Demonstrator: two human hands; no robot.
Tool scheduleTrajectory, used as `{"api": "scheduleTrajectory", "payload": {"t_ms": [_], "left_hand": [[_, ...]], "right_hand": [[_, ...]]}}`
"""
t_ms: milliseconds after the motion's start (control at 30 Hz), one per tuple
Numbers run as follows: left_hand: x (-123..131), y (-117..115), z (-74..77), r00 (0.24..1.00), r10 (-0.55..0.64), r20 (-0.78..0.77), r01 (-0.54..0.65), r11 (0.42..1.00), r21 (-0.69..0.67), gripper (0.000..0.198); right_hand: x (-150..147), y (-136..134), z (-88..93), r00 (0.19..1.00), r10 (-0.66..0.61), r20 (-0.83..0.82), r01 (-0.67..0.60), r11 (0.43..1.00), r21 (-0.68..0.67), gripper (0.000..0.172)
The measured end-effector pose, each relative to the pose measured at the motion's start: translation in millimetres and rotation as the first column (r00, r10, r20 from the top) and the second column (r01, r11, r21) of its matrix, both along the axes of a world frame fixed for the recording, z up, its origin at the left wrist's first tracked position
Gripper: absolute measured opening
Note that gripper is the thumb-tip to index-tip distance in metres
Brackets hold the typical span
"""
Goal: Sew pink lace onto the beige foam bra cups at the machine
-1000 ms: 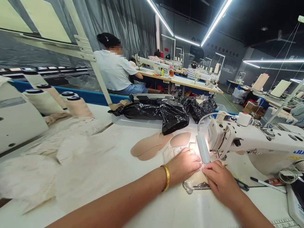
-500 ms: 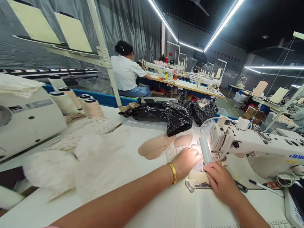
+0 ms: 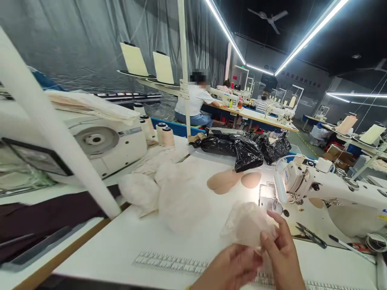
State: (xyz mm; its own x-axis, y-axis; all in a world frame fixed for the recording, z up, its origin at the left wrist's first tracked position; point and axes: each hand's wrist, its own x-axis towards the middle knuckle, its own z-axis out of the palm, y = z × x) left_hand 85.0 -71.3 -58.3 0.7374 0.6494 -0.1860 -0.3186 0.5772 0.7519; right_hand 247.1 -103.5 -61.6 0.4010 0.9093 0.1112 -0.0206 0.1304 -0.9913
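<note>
A pale, sheer fabric piece, rounded like a cup and beige in its middle, is held up over the front of the table. My right hand pinches its right edge between thumb and fingers. At its lower edge, my left hand has its fingers closed on the same fabric, slightly blurred. Just beyond is the sewing machine, its lamp lighting the metal needle plate. Beige cup-shaped pads lie behind the fabric, and thread snips rest to the right.
Heaped pale fabric covers the table's left middle. A printed ruler runs along the front edge. Black plastic bags lie at the back, thread cones at back left. A pen lies right. A co-worker sits beyond.
Both hands have drawn back from the machine's needle area towards me, bringing the fabric off the plate. The view has swung left, showing more of the left machine and the snips.
</note>
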Motion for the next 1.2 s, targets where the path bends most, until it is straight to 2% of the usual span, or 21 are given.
{"api": "scheduleTrajectory", "payload": {"t_ms": [67, 133, 200, 300, 367, 433, 533, 633, 833, 1033, 1200], "left_hand": [[2.4, 3.4, 16.7, 0.966, 0.250, 0.066, -0.245, 0.966, -0.083, 0.046], [3.2, 8.6, 32.4, 0.933, 0.342, 0.112, -0.332, 0.938, -0.096, 0.045], [3.1, 9.9, 40.2, 0.938, 0.330, 0.105, -0.323, 0.943, -0.073, 0.048], [2.8, 4.8, 38.6, 0.964, 0.259, 0.061, -0.258, 0.966, -0.017, 0.053], [2.2, 0.8, 34.9, 0.975, 0.216, 0.052, -0.215, 0.976, -0.025, 0.055], [1.0, -0.9, 32.6, 0.973, 0.221, 0.067, -0.218, 0.974, -0.058, 0.056], [-1.1, 0.5, 32.4, 0.958, 0.275, 0.083, -0.267, 0.959, -0.093, 0.054], [-1.0, 3.2, 33.7, 0.946, 0.306, 0.103, -0.295, 0.949, -0.112, 0.048], [6.1, 4.5, 32.5, 0.943, 0.321, 0.087, -0.308, 0.942, -0.134, 0.044], [8.4, 4.8, 33.6, 0.947, 0.310, 0.087, -0.294, 0.942, -0.161, 0.045], [16.5, 2.9, 26.1, 0.936, 0.337, 0.097, -0.319, 0.934, -0.162, 0.046]], "right_hand": [[-13.8, -14.5, -12.1, 0.998, -0.063, 0.028, 0.062, 0.997, 0.046, 0.059], [-20.0, -27.9, -21.3, 0.994, -0.063, 0.084, 0.060, 0.997, 0.045, 0.049], [-19.7, -36.4, -22.1, 0.988, -0.025, 0.156, 0.020, 0.999, 0.032, 0.042], [-13.8, -37.3, -8.0, 0.980, 0.007, 0.197, -0.010, 1.000, 0.013, 0.046], [-11.3, -33.1, 3.2, 0.994, -0.003, 0.114, 0.005, 1.000, -0.024, 0.053], [-12.0, -28.6, 8.2, 0.999, -0.002, -0.053, -0.001, 0.998, -0.058, 0.060], [-16.5, -24.0, 1.4, 0.960, 0.029, -0.280, -0.043, 0.998, -0.046, 0.075], [-19.1, -21.1, -10.9, 0.933, 0.017, -0.359, -0.030, 0.999, -0.030, 0.081], [-14.3, -17.9, -19.8, 0.927, -0.018, -0.375, 0.014, 1.000, -0.013, 0.088], [-10.2, -16.7, -20.4, 0.953, 0.018, -0.303, -0.018, 1.000, 0.000, 0.078], [-7.5, -17.3, -24.4, 0.942, -0.079, -0.325, 0.071, 0.997, -0.036, 0.093]]}}
